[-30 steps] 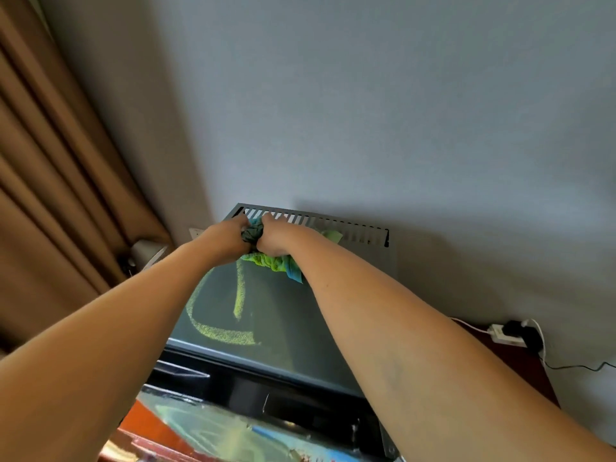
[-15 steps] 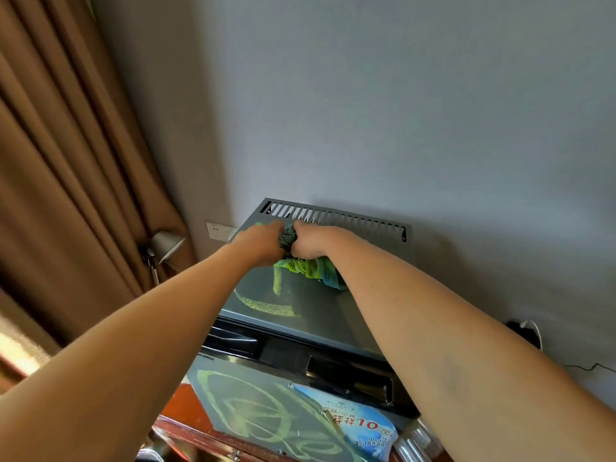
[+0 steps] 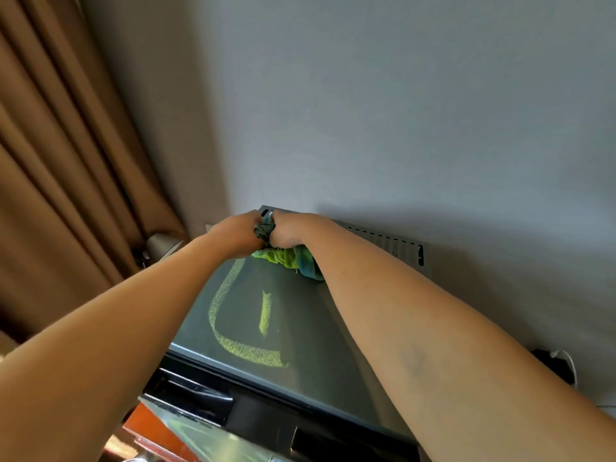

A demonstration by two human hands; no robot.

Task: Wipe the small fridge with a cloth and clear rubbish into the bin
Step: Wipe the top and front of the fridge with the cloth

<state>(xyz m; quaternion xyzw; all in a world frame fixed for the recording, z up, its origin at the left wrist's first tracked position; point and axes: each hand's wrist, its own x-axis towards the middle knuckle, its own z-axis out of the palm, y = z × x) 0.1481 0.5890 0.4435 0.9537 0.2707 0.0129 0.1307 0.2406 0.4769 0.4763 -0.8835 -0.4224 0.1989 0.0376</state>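
Note:
The small fridge (image 3: 300, 328) has a dark grey top with yellow-green leaf lines and a slotted vent strip (image 3: 383, 240) along its back edge by the wall. A bunched green and blue cloth (image 3: 286, 256) lies at the back left corner of the top. My left hand (image 3: 235, 235) and my right hand (image 3: 288, 230) both grip the cloth side by side, fingers curled into it, pressing it against the top just in front of the vent. No bin or rubbish is in view.
Brown curtains (image 3: 66, 161) hang at the left. A small lamp (image 3: 160, 245) sits between curtain and fridge. A grey wall (image 3: 400, 111) rises straight behind the fridge. A dark plug with white cable (image 3: 560, 361) is at the right, on the wall side.
Both hands have slid the cloth left along the back edge, from the middle of the vent toward the back left corner. The camera view has shifted as well.

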